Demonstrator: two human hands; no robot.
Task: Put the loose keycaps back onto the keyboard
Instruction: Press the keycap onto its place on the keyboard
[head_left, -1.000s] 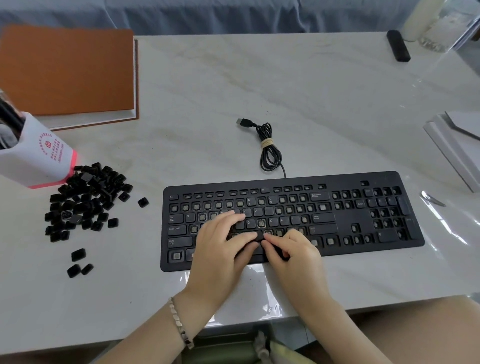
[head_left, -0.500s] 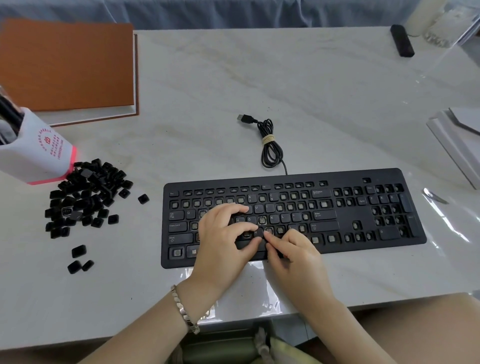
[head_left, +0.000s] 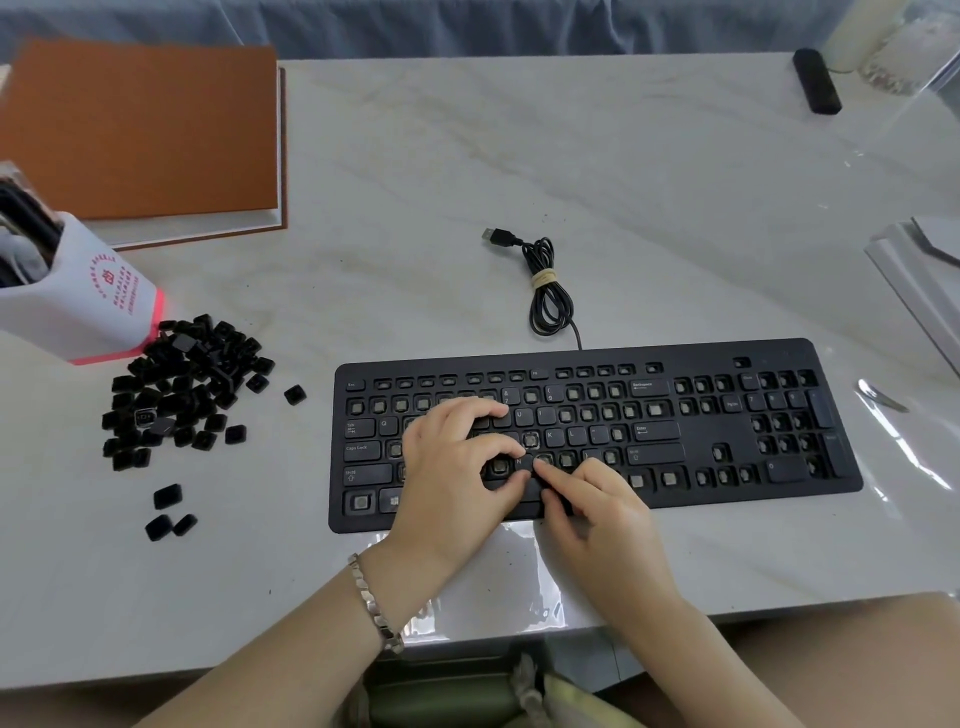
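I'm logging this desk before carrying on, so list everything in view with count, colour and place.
table: one, white marble, under everything.
keyboard: one, black, near right, many keys missing.
loose keycaps: heap, black, left of keyboard.
N keycap: one, black, bottom letter row, between fingertips.
cable: one, black, coiled behind keyboard.
folder: one, orange-brown, far left.
pen pot: one, white, pink base, left edge.
small bar: one, black, far right corner.
white stack: one, white, right edge.
bracelet: one, silver, left wrist.
left hand: on keyboard, seems to pinch the N keycap.
right hand: on keyboard, forefinger touching that keycap.
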